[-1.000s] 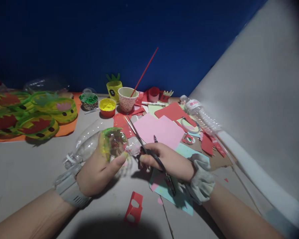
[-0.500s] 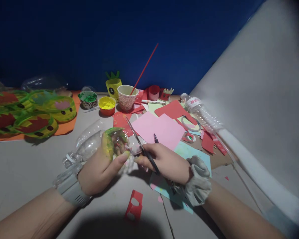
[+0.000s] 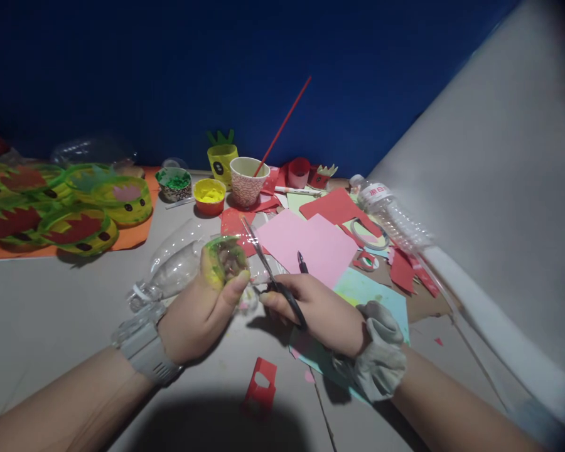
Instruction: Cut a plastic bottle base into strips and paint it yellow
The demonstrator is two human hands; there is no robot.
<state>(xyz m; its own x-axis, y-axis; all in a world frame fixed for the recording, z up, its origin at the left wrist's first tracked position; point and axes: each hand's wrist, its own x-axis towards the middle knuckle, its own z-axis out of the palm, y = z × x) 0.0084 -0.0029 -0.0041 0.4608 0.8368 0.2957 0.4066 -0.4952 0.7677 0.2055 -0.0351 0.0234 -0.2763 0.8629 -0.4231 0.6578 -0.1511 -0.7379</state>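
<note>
Clear plastic, smeared yellow-green: that is the cut bottle piece we note in the left hand, fingers wrapped around its far side and thumb pressed on its near rim, so the grip is clenched on it. The piece is held just above the surface, at about 12 o'clock from the left palm.

The right hand is closed around the black handles of the scissors. We cannot tell how far the blades are parted. Their long axis runs from the handles at roughly 5 o'clock up to the tips at 11 o'clock, and the blades pass just beside the right edge of the cut bottle piece, touching or nearly so; contact is too blurred to settle.

So the piece lies at 9 to 10 o'clock from the right hand's grip, and the left hand is the nearer of the two. A grey cloth is bunched at the right wrist and a grey wristband sits on the left.

Around them:
- a clear bottle lying on its side behind the left hand, at 11 o'clock
- pink paper at 1 o'clock of the scissors
- a red paper scrap near us, at 6 o'clock
- a yellow paint pot and a patterned cup holding a red stick, farther back
</note>
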